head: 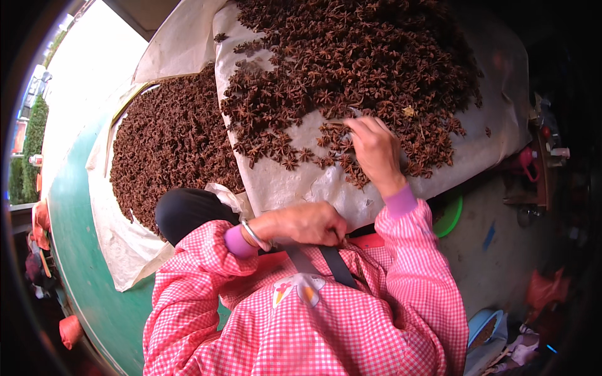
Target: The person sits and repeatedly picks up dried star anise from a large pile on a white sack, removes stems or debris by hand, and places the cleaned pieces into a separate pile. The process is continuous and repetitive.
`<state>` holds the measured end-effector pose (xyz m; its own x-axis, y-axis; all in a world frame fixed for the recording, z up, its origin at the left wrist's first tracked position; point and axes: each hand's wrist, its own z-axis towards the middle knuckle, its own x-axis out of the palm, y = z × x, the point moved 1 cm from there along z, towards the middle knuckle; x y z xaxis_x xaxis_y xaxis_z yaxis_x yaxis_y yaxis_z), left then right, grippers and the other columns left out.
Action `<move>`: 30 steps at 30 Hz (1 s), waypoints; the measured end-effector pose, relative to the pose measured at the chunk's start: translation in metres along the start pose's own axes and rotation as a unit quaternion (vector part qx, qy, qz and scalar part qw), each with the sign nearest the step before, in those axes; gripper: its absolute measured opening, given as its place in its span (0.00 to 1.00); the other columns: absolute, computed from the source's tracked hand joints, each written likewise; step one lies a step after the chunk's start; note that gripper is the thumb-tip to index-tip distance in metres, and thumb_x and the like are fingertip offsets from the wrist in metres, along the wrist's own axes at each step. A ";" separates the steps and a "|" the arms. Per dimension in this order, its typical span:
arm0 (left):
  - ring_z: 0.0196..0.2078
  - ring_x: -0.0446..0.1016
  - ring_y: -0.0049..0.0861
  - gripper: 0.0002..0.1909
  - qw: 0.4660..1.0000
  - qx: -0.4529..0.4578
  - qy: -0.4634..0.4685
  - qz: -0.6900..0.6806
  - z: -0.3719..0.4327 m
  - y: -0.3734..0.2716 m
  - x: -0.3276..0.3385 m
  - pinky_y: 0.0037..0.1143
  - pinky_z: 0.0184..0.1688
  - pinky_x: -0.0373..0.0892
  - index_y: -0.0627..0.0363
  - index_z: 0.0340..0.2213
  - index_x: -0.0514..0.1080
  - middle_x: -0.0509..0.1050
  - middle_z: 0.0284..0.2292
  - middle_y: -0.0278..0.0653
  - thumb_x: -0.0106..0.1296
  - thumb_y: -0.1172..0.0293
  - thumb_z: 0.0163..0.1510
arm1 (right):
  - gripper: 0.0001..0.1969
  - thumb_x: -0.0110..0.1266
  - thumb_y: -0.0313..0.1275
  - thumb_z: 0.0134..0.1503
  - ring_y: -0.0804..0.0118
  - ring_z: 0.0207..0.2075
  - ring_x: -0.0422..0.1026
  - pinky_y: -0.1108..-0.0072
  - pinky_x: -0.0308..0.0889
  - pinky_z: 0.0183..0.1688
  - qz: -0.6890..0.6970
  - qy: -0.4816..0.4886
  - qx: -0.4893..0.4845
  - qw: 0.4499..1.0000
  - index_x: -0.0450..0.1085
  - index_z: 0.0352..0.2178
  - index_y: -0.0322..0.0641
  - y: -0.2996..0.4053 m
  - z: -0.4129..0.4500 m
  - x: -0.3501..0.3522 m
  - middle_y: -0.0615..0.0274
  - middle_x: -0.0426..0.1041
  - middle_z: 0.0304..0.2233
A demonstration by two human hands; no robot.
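A heap of dried star anise (348,70) covers much of a pale plastic sheet (277,192) in front of me. My right hand (376,143) reaches over the near edge of the heap, with its blurred fingertips among loose pods. Whether it grips one cannot be made out. Close to my waist, my left hand (315,223) is held with curled fingers at the front of my red checked smock (305,338). The underside of that hand is hidden, so anything in it is out of sight. A bracelet (254,235) circles the left wrist.
To the left, a second, finer-looking dark brown heap (174,145) lies on another pale sheet (127,268) over green flooring (75,207). My dark-clad knee (193,214) juts beside it. At right are a green basin (449,216), a blue basin (487,329) with brown contents, and a wooden stand (541,174).
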<state>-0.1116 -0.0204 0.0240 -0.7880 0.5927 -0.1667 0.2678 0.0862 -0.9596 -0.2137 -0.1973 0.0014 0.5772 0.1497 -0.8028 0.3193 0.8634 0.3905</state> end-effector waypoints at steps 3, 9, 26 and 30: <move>0.35 0.78 0.38 0.11 0.991 -0.063 0.041 0.110 0.002 0.008 0.012 0.33 0.40 0.72 0.58 0.35 0.78 0.79 0.29 0.45 0.53 0.65 0.54 | 0.07 0.57 0.20 0.50 0.60 0.36 0.74 0.72 0.72 0.37 -0.093 0.083 -0.027 0.992 0.76 0.32 0.38 -0.008 0.018 0.025 0.59 0.74 0.33; 0.33 0.78 0.40 0.11 0.912 -0.113 -0.328 0.218 -0.021 0.041 -0.052 0.32 0.36 0.73 0.63 0.36 0.77 0.77 0.29 0.50 0.57 0.68 0.54 | 0.03 0.55 0.24 0.51 0.59 0.32 0.72 0.69 0.69 0.32 -0.055 0.110 -0.077 0.989 0.71 0.23 0.41 0.010 0.014 0.037 0.60 0.68 0.27; 0.32 0.78 0.43 0.09 0.701 -0.170 -0.563 0.403 -0.050 0.042 -0.086 0.35 0.33 0.74 0.53 0.38 0.73 0.75 0.41 0.40 0.55 0.73 0.53 | 0.07 0.56 0.30 0.53 0.62 0.22 0.75 0.74 0.69 0.27 0.272 0.573 0.075 0.769 0.76 0.25 0.37 0.037 0.014 -0.043 0.55 0.76 0.22; 0.32 0.77 0.43 0.05 0.760 -0.113 -0.526 0.365 -0.047 0.043 -0.088 0.35 0.33 0.74 0.53 0.34 0.75 0.76 0.34 0.41 0.55 0.71 0.54 | 0.10 0.64 0.34 0.51 0.56 0.24 0.77 0.71 0.71 0.29 0.071 0.259 0.132 0.954 0.74 0.29 0.39 0.037 0.027 -0.010 0.51 0.76 0.23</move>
<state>-0.0048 -0.0314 0.0076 -0.3585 -0.4099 -0.8387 0.8410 0.2482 -0.4808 -0.1870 -0.1802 0.0358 0.2015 0.5326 -0.8220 0.4830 0.6761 0.5565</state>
